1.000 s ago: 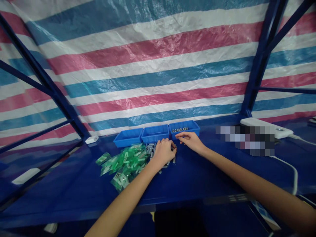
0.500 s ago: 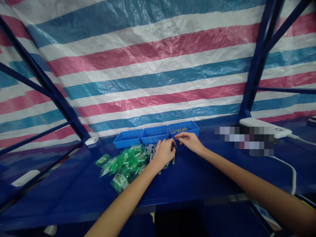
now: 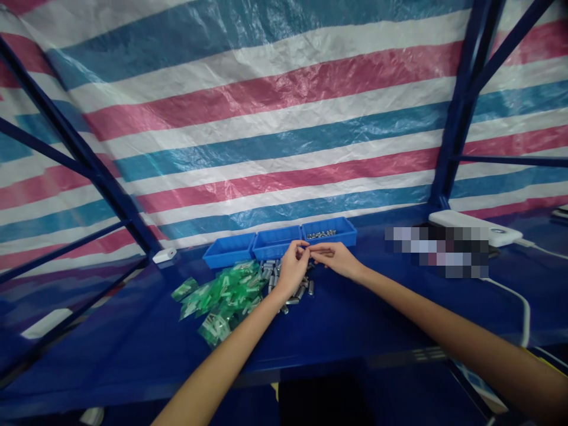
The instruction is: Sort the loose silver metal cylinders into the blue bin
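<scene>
My left hand is raised just above a heap of small grey metal cylinders on the dark blue bench, its fingers pinched together. My right hand meets it fingertip to fingertip, also pinched. Something small sits between the two pinches; I cannot make out what it is. Behind the hands stand three blue trays in a row: the left tray, the middle tray, and the right tray, which holds several small metal parts. A pile of green plastic bags lies left of the cylinders.
A white power bank with a white cable lies at the right. A small white block sits by the blue frame strut at the left. A striped tarpaulin closes the back.
My left hand has lifted off the heap of cylinders and turned its fingers up. My right hand has shifted left from the right tray, and the fingertips of both hands now meet.
</scene>
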Demonstrator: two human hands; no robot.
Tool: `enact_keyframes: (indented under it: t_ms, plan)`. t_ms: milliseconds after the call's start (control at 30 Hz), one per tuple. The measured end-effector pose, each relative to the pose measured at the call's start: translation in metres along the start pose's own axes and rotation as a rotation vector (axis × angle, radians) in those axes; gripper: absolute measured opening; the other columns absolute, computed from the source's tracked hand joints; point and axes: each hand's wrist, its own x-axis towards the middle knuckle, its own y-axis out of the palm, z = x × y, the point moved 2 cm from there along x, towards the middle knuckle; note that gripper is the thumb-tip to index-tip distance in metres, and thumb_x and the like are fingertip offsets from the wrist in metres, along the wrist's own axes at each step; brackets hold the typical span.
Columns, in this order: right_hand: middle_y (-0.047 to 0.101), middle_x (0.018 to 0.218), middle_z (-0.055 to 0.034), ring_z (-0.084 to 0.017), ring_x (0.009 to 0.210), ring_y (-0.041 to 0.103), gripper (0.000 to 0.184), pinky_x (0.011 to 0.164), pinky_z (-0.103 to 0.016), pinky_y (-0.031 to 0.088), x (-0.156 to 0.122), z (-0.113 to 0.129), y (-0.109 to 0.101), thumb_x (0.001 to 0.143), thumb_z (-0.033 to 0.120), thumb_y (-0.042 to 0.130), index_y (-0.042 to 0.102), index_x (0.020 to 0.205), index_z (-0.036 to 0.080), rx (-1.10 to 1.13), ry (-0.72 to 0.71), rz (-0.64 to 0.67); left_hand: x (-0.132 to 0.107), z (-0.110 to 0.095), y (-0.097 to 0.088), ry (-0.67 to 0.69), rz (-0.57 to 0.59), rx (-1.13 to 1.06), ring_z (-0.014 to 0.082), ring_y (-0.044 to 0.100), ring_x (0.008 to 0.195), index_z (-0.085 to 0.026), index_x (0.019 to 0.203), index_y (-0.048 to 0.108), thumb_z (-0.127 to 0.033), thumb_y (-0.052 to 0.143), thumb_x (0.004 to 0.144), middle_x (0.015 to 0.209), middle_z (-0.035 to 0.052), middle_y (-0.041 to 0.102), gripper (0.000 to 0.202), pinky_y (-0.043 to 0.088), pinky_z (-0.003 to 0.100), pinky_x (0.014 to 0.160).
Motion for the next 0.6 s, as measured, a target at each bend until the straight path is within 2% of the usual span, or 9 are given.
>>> enact_keyframes:
  t_ms: [133, 200, 300, 500, 600]
  plan:
    - [0.072, 0.085, -0.0071, -0.018, 0.077, 0.068, 0.027, 0.074, -0.033, 0.053, 0.0008, 0.0, -0.0014, 0.067, 0.028, 0.068, 0.07, 0.091, 0.016, 0.029, -0.04, -0.015, 0.0022, 0.0036, -0.0004, -0.027, 0.0, -0.07, 0.0096, 0.045, 0.056, -0.017, 0.094, 0.054, -0.026, 0.049, 0.08, 0.06, -0.0052, 0.044, 0.018, 0.036, 0.021, 0.056]
    - [0.072, 0.085, -0.0072, -0.02, 0.079, 0.068, 0.03, 0.078, -0.036, 0.053, 0.0009, -0.0004, -0.0016, 0.065, 0.027, 0.07, 0.069, 0.093, 0.016, 0.033, -0.06, -0.013, 0.0031, 0.0049, -0.0008, -0.037, -0.007, -0.091, 0.0098, 0.046, 0.057, -0.017, 0.095, 0.053, -0.026, 0.049, 0.08, 0.06, -0.005, 0.045, 0.018, 0.036, 0.021, 0.057]
    - [0.072, 0.081, -0.0067, -0.02, 0.075, 0.068, 0.032, 0.076, -0.037, 0.054, 0.0005, -0.0005, -0.0009, 0.063, 0.028, 0.072, 0.069, 0.092, 0.015, 0.005, -0.073, -0.038, 0.0035, 0.0056, -0.0011, -0.046, -0.011, -0.096, 0.0097, 0.046, 0.058, -0.017, 0.096, 0.053, -0.025, 0.048, 0.08, 0.061, -0.0051, 0.045, 0.018, 0.037, 0.02, 0.058]
    - [0.072, 0.084, -0.0066, -0.019, 0.078, 0.067, 0.024, 0.077, -0.035, 0.053, -0.0007, 0.0035, 0.0007, 0.07, 0.032, 0.065, 0.07, 0.088, 0.017, 0.004, -0.097, -0.084, 0.0012, 0.002, -0.0009, -0.035, -0.022, -0.057, 0.01, 0.047, 0.059, -0.018, 0.096, 0.052, -0.029, 0.047, 0.082, 0.061, -0.0049, 0.047, 0.018, 0.037, 0.021, 0.058]
    - [0.071, 0.082, -0.006, -0.018, 0.077, 0.066, 0.025, 0.071, -0.031, 0.053, -0.0013, 0.0063, -0.0002, 0.07, 0.03, 0.064, 0.069, 0.091, 0.018, 0.003, -0.076, -0.121, -0.0006, -0.0008, -0.0009, -0.018, -0.03, -0.009, 0.0099, 0.047, 0.06, -0.018, 0.09, 0.051, -0.033, 0.047, 0.083, 0.064, -0.0042, 0.047, 0.017, 0.036, 0.021, 0.058]
